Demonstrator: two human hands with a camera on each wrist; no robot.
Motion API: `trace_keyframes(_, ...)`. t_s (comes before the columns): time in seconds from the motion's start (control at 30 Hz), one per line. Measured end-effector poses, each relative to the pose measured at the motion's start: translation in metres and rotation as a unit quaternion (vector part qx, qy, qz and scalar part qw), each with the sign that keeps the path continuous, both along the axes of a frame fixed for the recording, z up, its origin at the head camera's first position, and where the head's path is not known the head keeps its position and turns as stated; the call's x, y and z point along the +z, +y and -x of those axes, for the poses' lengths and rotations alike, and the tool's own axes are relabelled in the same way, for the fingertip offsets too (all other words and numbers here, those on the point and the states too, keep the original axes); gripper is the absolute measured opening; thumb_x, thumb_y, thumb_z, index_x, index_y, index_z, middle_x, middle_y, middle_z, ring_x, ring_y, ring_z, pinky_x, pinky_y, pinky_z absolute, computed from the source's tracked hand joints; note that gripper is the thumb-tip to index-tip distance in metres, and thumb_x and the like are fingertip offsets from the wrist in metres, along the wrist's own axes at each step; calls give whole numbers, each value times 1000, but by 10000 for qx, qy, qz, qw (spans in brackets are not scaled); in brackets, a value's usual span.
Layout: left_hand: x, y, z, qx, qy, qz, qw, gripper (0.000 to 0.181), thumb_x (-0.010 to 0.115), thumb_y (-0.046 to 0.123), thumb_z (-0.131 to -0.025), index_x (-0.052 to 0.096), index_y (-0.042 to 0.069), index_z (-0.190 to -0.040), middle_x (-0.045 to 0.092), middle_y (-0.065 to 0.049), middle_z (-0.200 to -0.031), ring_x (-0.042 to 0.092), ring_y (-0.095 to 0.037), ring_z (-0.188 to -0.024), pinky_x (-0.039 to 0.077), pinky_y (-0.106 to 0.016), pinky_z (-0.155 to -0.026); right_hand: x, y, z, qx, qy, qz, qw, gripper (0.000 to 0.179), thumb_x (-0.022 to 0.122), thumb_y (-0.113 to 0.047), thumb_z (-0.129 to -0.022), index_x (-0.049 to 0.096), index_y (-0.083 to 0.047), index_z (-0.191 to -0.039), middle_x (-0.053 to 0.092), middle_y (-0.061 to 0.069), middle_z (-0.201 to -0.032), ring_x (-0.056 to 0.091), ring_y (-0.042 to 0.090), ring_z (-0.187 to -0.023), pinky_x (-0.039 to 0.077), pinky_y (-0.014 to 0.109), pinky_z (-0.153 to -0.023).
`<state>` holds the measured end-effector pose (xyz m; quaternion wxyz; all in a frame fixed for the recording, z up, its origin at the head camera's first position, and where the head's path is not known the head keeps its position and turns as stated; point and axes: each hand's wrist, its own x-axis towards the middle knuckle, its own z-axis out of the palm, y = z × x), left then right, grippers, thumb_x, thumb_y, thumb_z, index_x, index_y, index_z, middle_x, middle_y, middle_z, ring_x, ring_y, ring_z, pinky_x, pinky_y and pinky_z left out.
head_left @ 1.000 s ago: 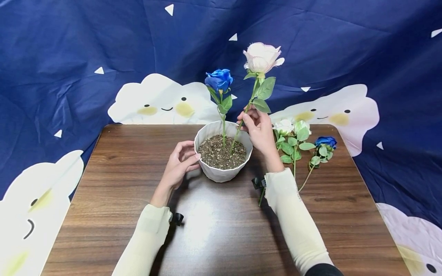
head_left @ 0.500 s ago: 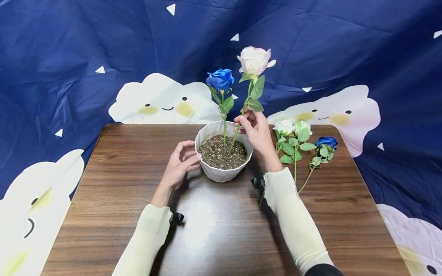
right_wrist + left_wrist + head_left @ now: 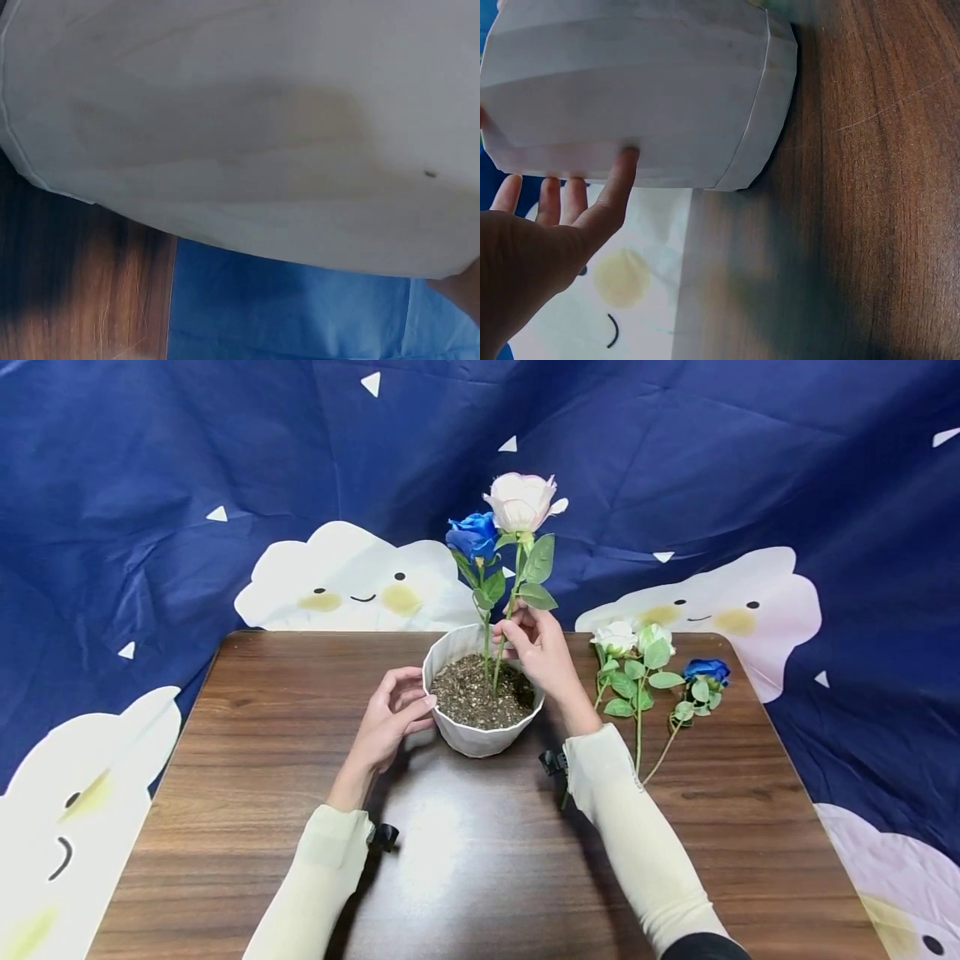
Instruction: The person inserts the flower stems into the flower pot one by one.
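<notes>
My right hand (image 3: pixel 542 653) pinches the green stem of a pale pink rose (image 3: pixel 522 503) between thumb and fingers. The stem's lower end meets the soil in a white faceted pot (image 3: pixel 483 742). Just left of it, a blue rose (image 3: pixel 472 537) stands upright in the same soil, its bloom overlapped by the pink one. My left hand (image 3: pixel 386 714) rests against the pot's left side, the thumb by the rim. In the left wrist view, extended fingers (image 3: pixel 615 191) touch the pot wall (image 3: pixel 630 97). The pot's wall (image 3: pixel 225 150) fills the right wrist view, which hides the right fingers.
Right of the pot, two whitish roses (image 3: pixel 617 637) and another blue rose (image 3: pixel 705 672) lie on the brown wooden table (image 3: pixel 465 877). Behind the table hangs a dark blue cloth (image 3: pixel 187 443) printed with smiling clouds.
My right hand has moved left with the pink rose, bringing its stem closer to the blue rose's and more upright. The left hand and pot have stayed in place.
</notes>
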<state>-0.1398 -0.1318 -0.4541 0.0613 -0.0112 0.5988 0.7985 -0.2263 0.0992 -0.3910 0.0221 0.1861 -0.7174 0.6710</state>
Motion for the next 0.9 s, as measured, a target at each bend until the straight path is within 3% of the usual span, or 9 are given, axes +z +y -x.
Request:
trace_keyframes(0.13,0,1,1,19,35,-9,10000,53,66,-1,-92,42,1,-139,48,-19,-134,58,-19,-105,55,-60,-94,-2,-1,2,-2,24,-23,10000,9,55,0,-102,52,6,-108,67,11,-91,67,35,-84,63,51,-67)
trace_keyframes(0.23,-1,2,1,-27,50,-27,10000,53,66,-1,-92,42,1,-139,47,-20,-136,57,-19,-107,54,-61,-95,-4,0,2,-56,52,-76,9999,11,55,-1,-102,53,9,-107,67,10,-91,68,32,-84,63,46,-66)
trace_keyframes(0.4,0,2,0,-25,41,-7,10000,53,66,-1,-93,42,1,-140,48,-18,-136,57,-18,-106,54,-61,-95,-6,-2,2,40,33,-103,9999,12,54,-1,-103,53,10,-107,67,16,-94,68,20,-82,64,42,-68)
trace_keyframes(0.53,2,1,0,-16,47,6,10000,53,66,-1,-93,42,1,-139,48,-17,-135,57,-18,-106,54,-61,-95,-5,-4,1,86,76,-92,9999,10,54,-1,-103,54,9,-104,67,19,-94,67,24,-83,64,38,-69)
trace_keyframes(0.73,2,-1,1,24,66,24,10000,52,66,-1,-92,43,2,-139,48,-17,-134,57,-18,-105,54,-61,-95,-4,-6,0,51,522,-236,9983,16,59,0,-101,58,12,-112,69,26,-98,68,24,-85,63,34,-71)
trace_keyframes(0.9,0,1,0,-21,27,26,10000,53,66,-1,-92,42,1,-140,48,-17,-135,57,-19,-107,55,-59,-95,-6,-1,-1,-303,710,-506,9957,27,66,0,-97,63,12,-121,70,26,-108,68,18,-90,60,25,-76)
